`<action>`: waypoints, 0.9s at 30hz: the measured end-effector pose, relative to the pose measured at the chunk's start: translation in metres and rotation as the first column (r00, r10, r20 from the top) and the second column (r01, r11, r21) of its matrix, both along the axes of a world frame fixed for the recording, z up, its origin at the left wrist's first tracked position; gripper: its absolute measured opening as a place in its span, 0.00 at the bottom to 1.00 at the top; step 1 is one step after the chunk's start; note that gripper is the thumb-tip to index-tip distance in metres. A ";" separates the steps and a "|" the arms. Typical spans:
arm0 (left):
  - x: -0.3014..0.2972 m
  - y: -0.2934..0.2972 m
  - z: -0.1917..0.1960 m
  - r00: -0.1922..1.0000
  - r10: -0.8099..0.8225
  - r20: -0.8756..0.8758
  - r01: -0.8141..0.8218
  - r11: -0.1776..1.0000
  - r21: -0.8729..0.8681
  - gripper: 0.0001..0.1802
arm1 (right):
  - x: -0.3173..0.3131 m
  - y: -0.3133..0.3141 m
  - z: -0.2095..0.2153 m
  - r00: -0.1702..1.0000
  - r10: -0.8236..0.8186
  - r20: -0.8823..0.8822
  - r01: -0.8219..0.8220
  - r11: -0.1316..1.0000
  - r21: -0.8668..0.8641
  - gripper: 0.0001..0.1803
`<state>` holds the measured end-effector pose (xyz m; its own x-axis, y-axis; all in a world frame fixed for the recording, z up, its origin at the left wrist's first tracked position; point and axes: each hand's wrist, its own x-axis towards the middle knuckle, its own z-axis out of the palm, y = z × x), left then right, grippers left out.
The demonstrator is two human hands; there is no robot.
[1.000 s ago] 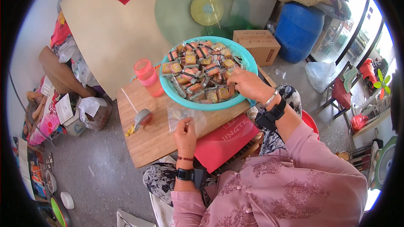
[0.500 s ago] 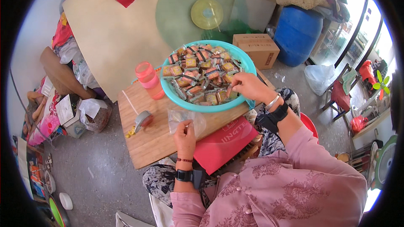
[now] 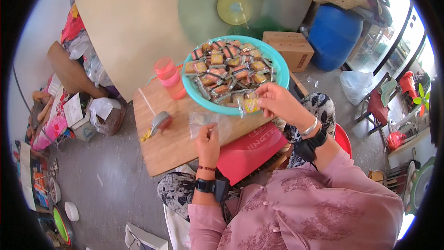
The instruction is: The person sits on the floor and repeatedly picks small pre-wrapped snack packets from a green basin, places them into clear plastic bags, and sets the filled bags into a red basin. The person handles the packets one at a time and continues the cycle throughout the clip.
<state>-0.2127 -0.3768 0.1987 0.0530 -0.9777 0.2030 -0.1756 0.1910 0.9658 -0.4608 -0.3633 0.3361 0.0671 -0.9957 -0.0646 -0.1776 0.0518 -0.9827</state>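
One wrapped piece is now out of the pile and pinched at the basin's near rim.
Nearest me, my left hand (image 3: 208,146) has its fingers closed on the near edge of a clear plastic bag (image 3: 199,121) on the wooden desk (image 3: 173,153). Beyond it, my right hand (image 3: 286,106) has thumb and fingers clamped on the wrapped piece (image 3: 250,104); half a second ago that hand was down among the pile (image 3: 226,71). The piece overlaps the near rim of the turquoise basin (image 3: 283,71) in my view; I can't tell if they touch. I judge the picking-out done for this piece, while the basin remains well filled. Farther off, left of the basin, stands a pink bottle (image 3: 169,78); behind it to the right, a cardboard box (image 3: 289,48).
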 end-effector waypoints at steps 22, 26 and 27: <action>-0.016 0.008 0.010 0.999 0.048 -0.018 -0.051 0.984 -0.172 0.07 | 0.101 0.003 -0.110 0.935 -0.100 -0.340 -0.037 0.926 -0.375 0.12; -0.019 0.007 0.010 0.997 0.015 0.071 0.000 0.977 -0.213 0.07 | 0.105 -0.012 -0.142 0.997 -0.018 0.081 0.018 1.000 -0.008 0.07; -0.019 0.007 0.011 0.994 0.025 0.106 0.001 0.971 -0.239 0.07 | 0.104 -0.015 -0.148 0.990 0.021 0.140 -0.019 1.000 -0.017 0.07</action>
<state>-0.2321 -0.3694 0.2095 0.0299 -0.8997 0.4354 -0.2792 0.4108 0.8680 -0.3570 -0.3783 0.1879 0.0944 -0.9948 -0.0373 -0.0391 0.0338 -0.9987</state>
